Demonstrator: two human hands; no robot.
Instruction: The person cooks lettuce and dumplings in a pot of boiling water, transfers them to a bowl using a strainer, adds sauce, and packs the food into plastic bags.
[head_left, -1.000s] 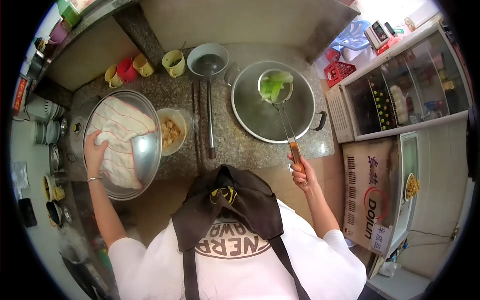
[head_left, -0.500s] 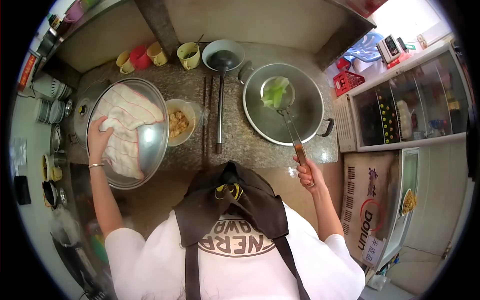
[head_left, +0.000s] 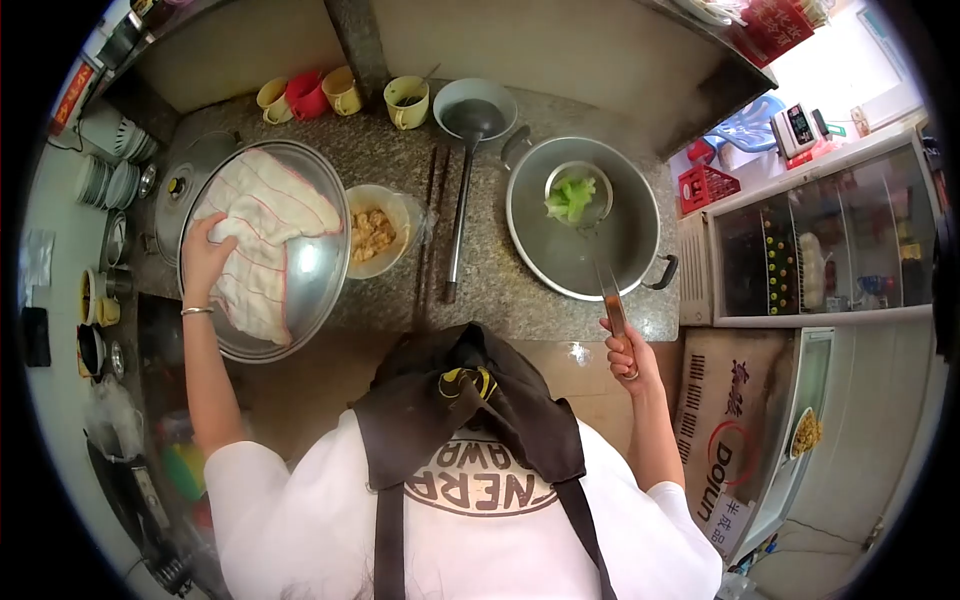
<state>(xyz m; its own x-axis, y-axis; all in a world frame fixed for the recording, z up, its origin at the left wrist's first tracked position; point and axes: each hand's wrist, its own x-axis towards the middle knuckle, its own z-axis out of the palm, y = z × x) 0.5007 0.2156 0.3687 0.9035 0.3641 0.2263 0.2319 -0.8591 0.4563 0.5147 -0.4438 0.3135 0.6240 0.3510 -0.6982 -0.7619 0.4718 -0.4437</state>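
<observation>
My left hand (head_left: 208, 257) grips a white cloth with red lines (head_left: 262, 215), which lies over a large round metal lid (head_left: 318, 262). Wrapped round the wooden handle of a strainer (head_left: 614, 312) is my right hand (head_left: 629, 355). The strainer's round head sits inside a large metal pot (head_left: 515, 225), with green leaves (head_left: 571, 198) in it. The pot holds cloudy liquid, which covers part of the strainer's shaft. Between lid and pot are a bowl of pale brown pieces (head_left: 373, 236), a pair of long dark sticks (head_left: 430, 225) and a long-handled ladle (head_left: 462, 212) resting in a bowl (head_left: 503, 98).
Yellow and red cups (head_left: 306, 97) and another yellow cup (head_left: 407, 103) stand along the back wall. Behind the large lid lies a smaller lid (head_left: 170, 215). Stacked plates (head_left: 120, 185) are at the left. A glass-door fridge (head_left: 840, 230) and a cardboard box (head_left: 730, 420) are at the right.
The strainer's head has dipped lower into the pot, and the leaves have bunched together. My left hand keeps its hold on the cloth. The whole view has shifted, moving the counter items rightward.
</observation>
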